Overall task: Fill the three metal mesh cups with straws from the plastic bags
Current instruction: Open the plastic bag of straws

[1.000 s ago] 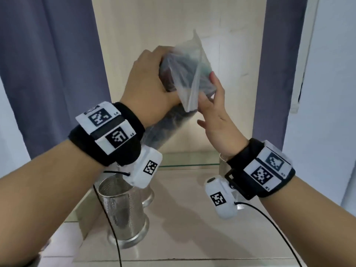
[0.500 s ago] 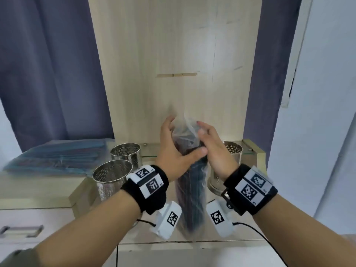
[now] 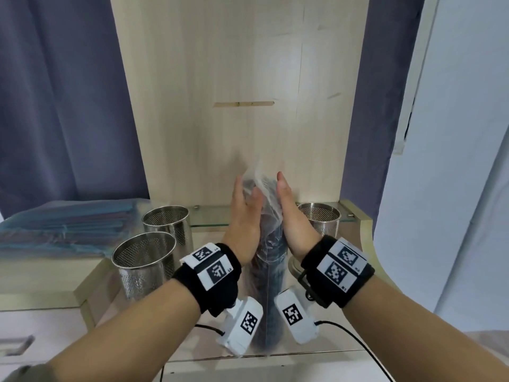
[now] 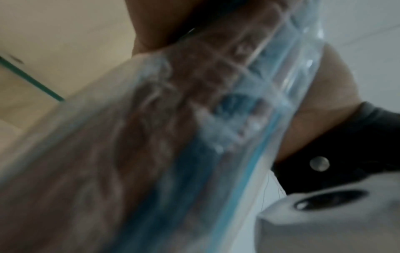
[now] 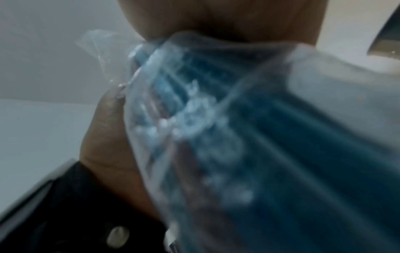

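Bag of straws [image 3: 268, 271]: stands upright on the glass-topped counter [image 3: 192, 321], between the two wrists, its base on the surface. One second ago it was held high in front of the wooden back panel [image 3: 239, 78], tilted; half a second ago it had come down to the counter with fingers curled at its neck.

Left hand [image 3: 243, 216]: palm flat against the bag's left side, fingers straight and together, thumb lying across the plastic. Pressing, not clenched.

Right hand [image 3: 289, 213]: palm flat against the bag's right side, fingers extended upward. No curl around the plastic can be made out (the wrist views are blurred and confirm only dark and blue straws behind clear film).

Mesh cups: near-left cup [image 3: 144, 267], rear-left cup [image 3: 166, 226] and right cup [image 3: 321, 220] all look empty as far as the head view shows. A further stack of bagged blue straws [image 3: 63, 227] lies on the cabinet top to the left.

Assessment: the change from lifted and gripped to stood and pressed suggests the straws are being squared up inside the bag. No straw has left the bag; filling has not begun. The top of the bag [image 3: 257, 172] is crumpled, and whether it is open cannot be told.
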`<state>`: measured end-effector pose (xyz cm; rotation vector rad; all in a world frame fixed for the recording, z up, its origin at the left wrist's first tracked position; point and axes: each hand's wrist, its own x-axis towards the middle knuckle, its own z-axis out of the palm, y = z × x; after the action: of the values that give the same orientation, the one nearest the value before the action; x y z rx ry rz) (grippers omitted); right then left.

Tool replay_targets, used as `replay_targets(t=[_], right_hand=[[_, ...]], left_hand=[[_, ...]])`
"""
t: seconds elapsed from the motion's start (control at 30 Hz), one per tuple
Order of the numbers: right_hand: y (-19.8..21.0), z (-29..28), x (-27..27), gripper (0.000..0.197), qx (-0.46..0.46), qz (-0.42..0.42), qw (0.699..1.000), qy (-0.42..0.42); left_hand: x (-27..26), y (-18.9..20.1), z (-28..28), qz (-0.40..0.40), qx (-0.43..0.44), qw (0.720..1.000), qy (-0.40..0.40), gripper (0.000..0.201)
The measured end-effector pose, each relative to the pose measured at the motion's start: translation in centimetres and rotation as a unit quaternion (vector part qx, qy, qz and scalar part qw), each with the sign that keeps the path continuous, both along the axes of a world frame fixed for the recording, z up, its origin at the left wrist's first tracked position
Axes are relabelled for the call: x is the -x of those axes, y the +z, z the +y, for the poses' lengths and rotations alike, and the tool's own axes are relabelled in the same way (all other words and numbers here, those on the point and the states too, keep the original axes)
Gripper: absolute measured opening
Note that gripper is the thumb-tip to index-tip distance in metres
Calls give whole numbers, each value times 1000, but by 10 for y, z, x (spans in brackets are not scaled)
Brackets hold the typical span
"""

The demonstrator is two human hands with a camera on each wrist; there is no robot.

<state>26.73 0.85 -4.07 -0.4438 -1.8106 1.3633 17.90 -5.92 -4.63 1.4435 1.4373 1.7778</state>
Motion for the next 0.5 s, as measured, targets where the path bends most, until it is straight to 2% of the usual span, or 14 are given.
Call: replay_targets(t=[0.07, 0.2, 0.27, 0.3, 0.37, 0.47, 0.5], right_hand=[[4, 4, -6, 105, -15, -7, 999, -28], [24, 12, -26, 50, -63, -46, 994, -72], [44, 10, -33, 20, -82, -56, 990, -103], [55, 9, -34, 15, -87, -73, 987, -112], [74, 8, -35, 28, -56, -126, 987, -82], [89, 5, -30, 42, 14, -186, 982, -9], [90, 6, -28, 41, 23, -196, 980, 3]], left_hand=[[-1, 1, 2, 8, -13, 1000, 7, 122], [13, 17, 2, 109, 2, 991, 81, 71], [21, 32, 1, 108, 22, 991, 73, 49], [23, 40, 0, 96, 32, 993, 59, 43], [27, 55, -1, 84, 60, 993, 51, 32], [31, 68, -1, 102, 108, 988, 48, 34], [29, 71, -3, 105, 118, 986, 47, 34]])
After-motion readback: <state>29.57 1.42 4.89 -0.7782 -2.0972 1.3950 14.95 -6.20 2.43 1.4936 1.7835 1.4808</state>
